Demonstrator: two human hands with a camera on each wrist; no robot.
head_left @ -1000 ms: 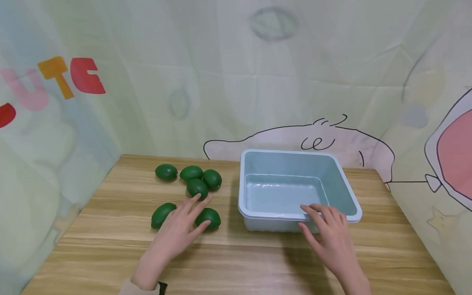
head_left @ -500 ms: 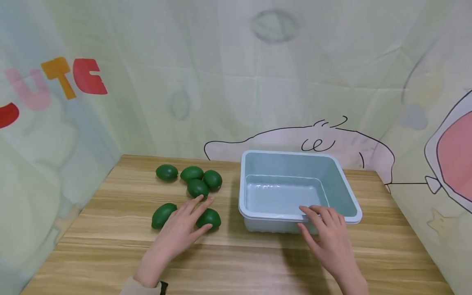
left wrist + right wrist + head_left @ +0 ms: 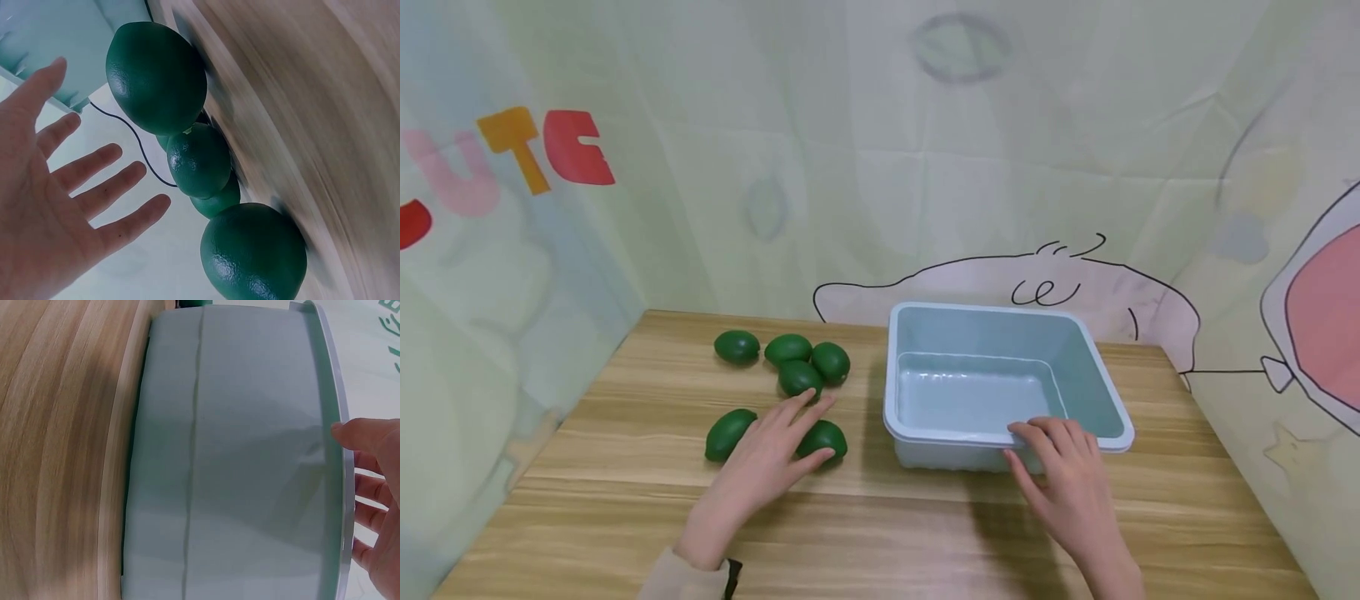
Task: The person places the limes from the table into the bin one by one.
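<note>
Several dark green oval fruits lie on the wooden table [image 3: 625, 500] left of a light blue plastic bin [image 3: 891, 400]. My left hand [image 3: 790, 433] is spread with straight fingers over the nearest fruit [image 3: 827, 435], between it and another fruit [image 3: 727, 433]. In the left wrist view, the left hand [image 3: 69, 187] stands apart from the fruits [image 3: 156, 78], holding nothing. My right hand [image 3: 1052, 450] rests its fingers on the bin's front rim, with the thumb against the front wall. The right wrist view shows the bin wall [image 3: 231, 456] and the right hand [image 3: 375, 487] at the rim.
A cluster of green fruits [image 3: 799, 377] sits farther back on the left, one [image 3: 737, 346] a little apart. Printed fabric walls close in the table at the back and on both sides. The bin has nothing in it.
Both hands stay almost where they were. Only the view has shifted slightly.
</note>
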